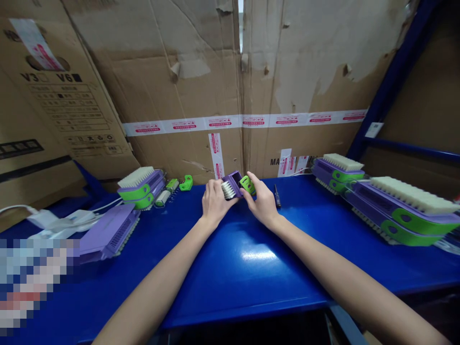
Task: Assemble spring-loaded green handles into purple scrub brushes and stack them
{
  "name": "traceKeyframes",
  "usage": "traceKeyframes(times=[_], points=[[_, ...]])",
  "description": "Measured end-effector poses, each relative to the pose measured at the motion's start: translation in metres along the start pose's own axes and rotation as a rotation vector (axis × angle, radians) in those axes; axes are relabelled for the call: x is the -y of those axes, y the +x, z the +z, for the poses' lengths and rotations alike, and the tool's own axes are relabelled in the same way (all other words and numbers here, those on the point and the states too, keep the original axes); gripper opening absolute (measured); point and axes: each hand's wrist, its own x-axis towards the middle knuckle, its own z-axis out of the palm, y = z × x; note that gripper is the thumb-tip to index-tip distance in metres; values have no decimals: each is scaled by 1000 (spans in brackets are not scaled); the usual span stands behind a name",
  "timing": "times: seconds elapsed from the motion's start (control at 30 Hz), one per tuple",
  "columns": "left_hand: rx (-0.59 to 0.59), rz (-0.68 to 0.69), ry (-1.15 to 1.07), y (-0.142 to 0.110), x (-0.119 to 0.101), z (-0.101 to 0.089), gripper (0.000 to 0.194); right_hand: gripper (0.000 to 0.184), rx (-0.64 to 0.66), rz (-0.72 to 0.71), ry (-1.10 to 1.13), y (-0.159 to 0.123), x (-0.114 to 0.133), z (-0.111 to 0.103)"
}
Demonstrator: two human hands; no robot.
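Observation:
My left hand (213,201) is wrapped round a small purple brush body (235,178) with cream bristles (228,190) on one side. The body's open, dark end faces right. In my right hand (264,201), thumb and fingers pinch a bright green end cap (247,185) beside that opening; whether the two parts touch is hard to tell. Just right of my right hand lies a dark screwdriver (277,196). To the left, another green cap (186,182) rests on the blue table (230,268), near small green-and-white pieces (172,185).
Stacked purple-and-green brushes stand at left (139,186) and right (402,206). A larger purple brush body (108,230) lies front left, near white power strips with cables (61,221). Cardboard sheets (187,86) wall the back; a blue post (381,91) rises at right.

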Motion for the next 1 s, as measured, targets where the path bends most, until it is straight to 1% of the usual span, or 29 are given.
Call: traceKeyframes(times=[0.1, 0.23, 0.37, 0.47, 0.53, 0.67, 0.77, 0.87, 1.0], points=[[-6, -17, -3, -1, -3, -1, 62, 51, -1, 1, -37, 0, 2, 0], [9, -26, 11, -2, -8, -3, 71, 49, -3, -16, -6, 0, -1, 1], [25, 35, 26, -4, -14, -6, 80, 46, -14, -26, 41, 0, -6, 0], [69, 81, 43, -5, -16, -8, 75, 43, -24, -32, 46, 1, -5, -2], [81, 68, 47, -5, -16, -8, 68, 41, -21, -44, 35, 2, -3, -2], [73, -36, 25, -5, -17, -5, 56, 35, 14, -89, 9, 1, 4, -1], [76, -118, -11, -5, -19, -4, 52, 32, 6, -107, -3, 0, 6, 1], [94, -140, -51, -6, -21, -4, 56, 31, 6, -127, -4, 1, 4, 1], [116, -94, -71, -6, -22, -7, 70, 31, 34, -123, -13, 1, -2, 0]])
